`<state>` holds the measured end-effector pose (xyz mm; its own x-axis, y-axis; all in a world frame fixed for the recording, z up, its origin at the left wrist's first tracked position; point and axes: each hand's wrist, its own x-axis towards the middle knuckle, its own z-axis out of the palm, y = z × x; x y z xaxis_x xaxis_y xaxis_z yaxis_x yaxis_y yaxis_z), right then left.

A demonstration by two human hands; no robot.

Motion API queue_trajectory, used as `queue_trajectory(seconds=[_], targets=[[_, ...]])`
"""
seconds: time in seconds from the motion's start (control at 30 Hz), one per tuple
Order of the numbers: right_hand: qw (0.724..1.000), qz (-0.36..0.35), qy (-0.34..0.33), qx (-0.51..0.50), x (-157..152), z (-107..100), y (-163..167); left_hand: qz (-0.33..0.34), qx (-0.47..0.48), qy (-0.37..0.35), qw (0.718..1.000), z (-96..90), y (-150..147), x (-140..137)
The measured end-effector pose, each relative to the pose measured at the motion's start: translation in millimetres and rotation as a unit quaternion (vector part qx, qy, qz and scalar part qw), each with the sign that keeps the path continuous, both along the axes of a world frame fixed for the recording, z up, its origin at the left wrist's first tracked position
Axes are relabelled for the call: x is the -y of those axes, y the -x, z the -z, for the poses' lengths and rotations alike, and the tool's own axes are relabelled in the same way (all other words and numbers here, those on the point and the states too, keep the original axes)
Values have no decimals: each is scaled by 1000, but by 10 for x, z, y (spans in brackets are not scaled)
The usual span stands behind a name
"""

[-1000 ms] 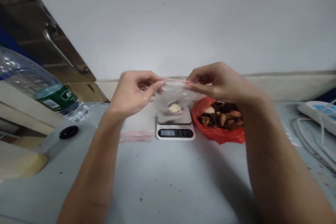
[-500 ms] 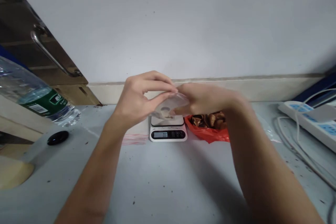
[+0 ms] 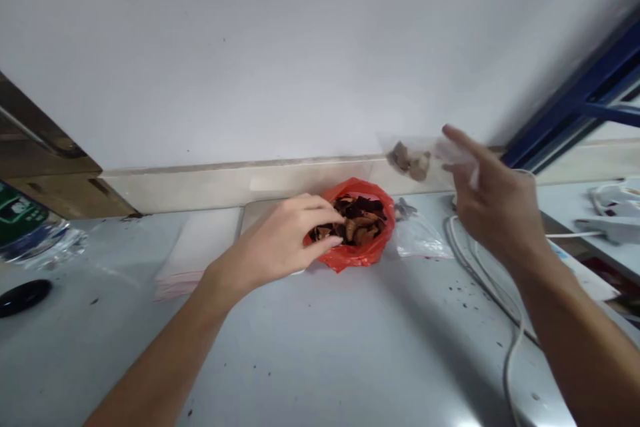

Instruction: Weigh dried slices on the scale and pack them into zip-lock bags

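Note:
My left hand (image 3: 280, 237) reaches over the scale to the left rim of a red plastic bag (image 3: 345, 259). Its thumb and fingers are apart, with nothing seen between them. Brown dried pieces (image 3: 363, 227), which look like dried mushroom, fill the red bag. Off to the right, my right hand (image 3: 500, 207) is raised, pinching a small clear plastic bag (image 3: 413, 161) with a few brown pieces inside; the bag is blurred. Under my left hand the scale (image 3: 255, 213) is mostly hidden, its display covered.
A stack of flat bags with pink edges (image 3: 200, 240) lies left of the scale. Right of the red bag lies another clear bag (image 3: 420, 240). White cables (image 3: 493, 280) run along the right side. A water bottle (image 3: 40, 240) and a black oval object (image 3: 25, 297) are at the left.
The view has turned right. My hands have parted from above the scale: the right carried the clear bag rightward, and the left let go of it and came to the red bag.

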<state>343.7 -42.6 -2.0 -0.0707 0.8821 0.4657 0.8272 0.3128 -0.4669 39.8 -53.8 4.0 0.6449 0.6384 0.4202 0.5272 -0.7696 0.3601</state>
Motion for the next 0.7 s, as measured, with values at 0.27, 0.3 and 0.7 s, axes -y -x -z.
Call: queue_trajectory(seconds=[0.27, 0.3, 0.7], targets=[[953, -131, 121, 244, 69, 784, -418, 24, -155, 85, 984, 199, -220, -1], [956, -132, 117, 236, 73, 749, -405, 27, -159, 79, 984, 220, -234, 4], [981, 56, 185, 35, -217, -5, 513, 17, -202, 109, 973, 245, -269, 58]])
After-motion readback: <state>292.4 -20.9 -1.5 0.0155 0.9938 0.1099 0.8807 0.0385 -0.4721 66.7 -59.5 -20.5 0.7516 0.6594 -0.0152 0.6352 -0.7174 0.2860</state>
